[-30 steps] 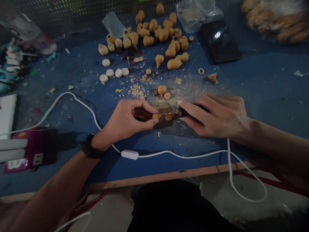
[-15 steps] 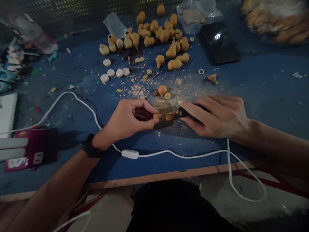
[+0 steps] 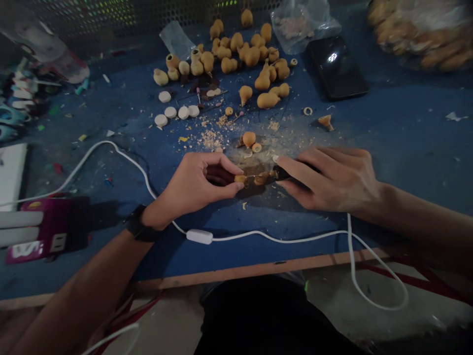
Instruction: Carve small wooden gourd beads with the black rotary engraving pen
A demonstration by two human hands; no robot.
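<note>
While a person is working over the blue tabletop (image 3: 92, 266), a scatter of dried gourds (image 3: 236, 54) is lying beyond both hands. In front of that scatter, the left hand (image 3: 192, 182) is nearer the small ochre gourd piece (image 3: 240, 179), its fingers (image 3: 229, 190) pinching it at the tips. The right hand's (image 3: 328, 180) fingers (image 3: 295, 173) are pressing around a dark-handled tool (image 3: 284, 172), its thin metal shaft running level toward the smooth, rounded piece.

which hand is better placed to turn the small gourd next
Probably the left. The left hand already pinches the small gourd, while the right hand is wrapped around the dark-handled tool and would have to let go of it.
</note>
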